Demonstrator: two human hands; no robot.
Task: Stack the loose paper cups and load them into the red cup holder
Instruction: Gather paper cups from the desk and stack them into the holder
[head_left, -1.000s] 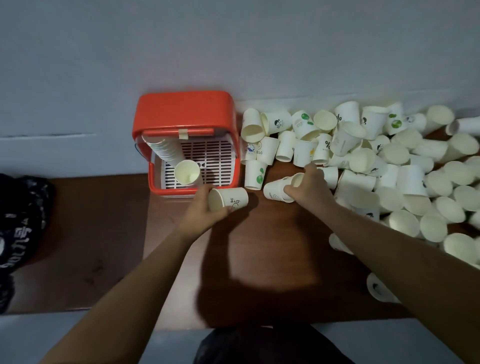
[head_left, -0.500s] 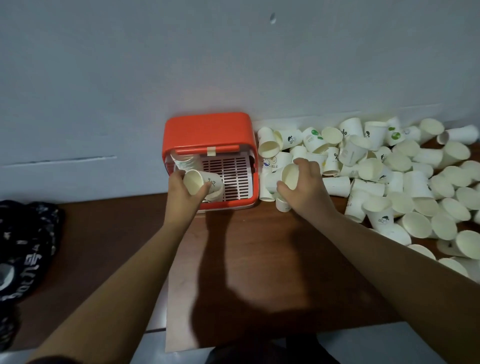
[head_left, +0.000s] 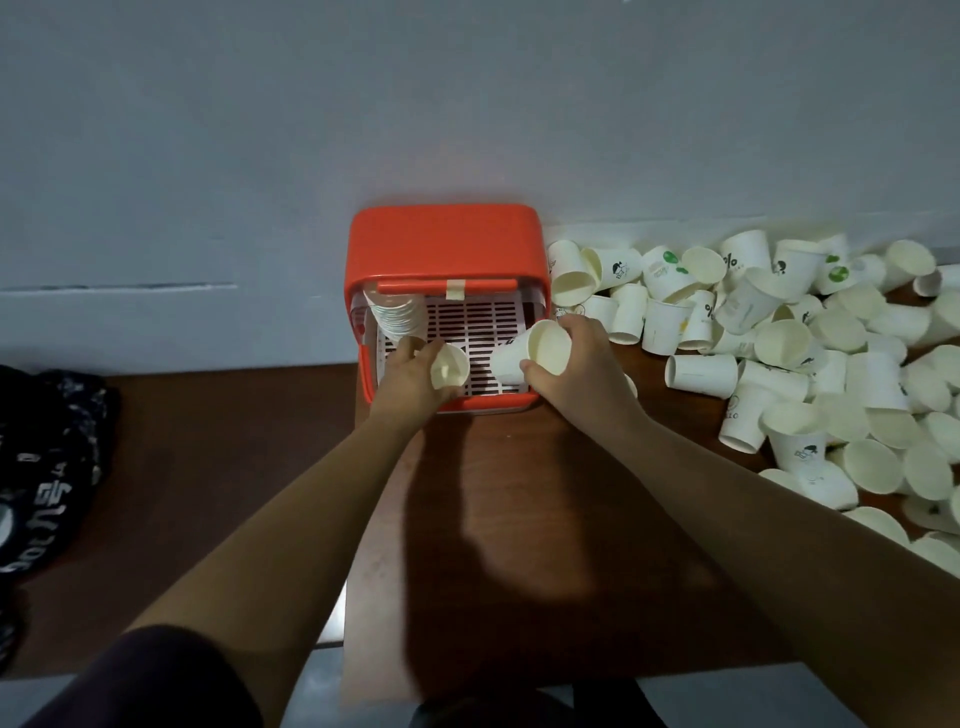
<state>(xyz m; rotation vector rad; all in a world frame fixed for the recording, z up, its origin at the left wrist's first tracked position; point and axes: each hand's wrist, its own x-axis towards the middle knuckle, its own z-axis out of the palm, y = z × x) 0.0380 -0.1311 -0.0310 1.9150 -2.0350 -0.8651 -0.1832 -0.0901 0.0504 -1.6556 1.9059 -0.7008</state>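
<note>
Red cup holder (head_left: 441, 244), cup stack (head_left: 395, 314) at its ten o'clock. Over it, left hand (head_left: 410, 379) grips a paper cup (head_left: 449, 366), right hand (head_left: 576, 364) a second cup (head_left: 530, 353).

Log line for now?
left hand: holds white paper cup at red plastic cup holder | right hand: holds second white paper cup | loose cups: heaped right

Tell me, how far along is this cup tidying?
Done: a short stack lies inside the red cup holder. In hand: the left hand holds a paper cup, the right hand a second cup, both at its opening. Left: a large heap of loose cups beside it.
</note>
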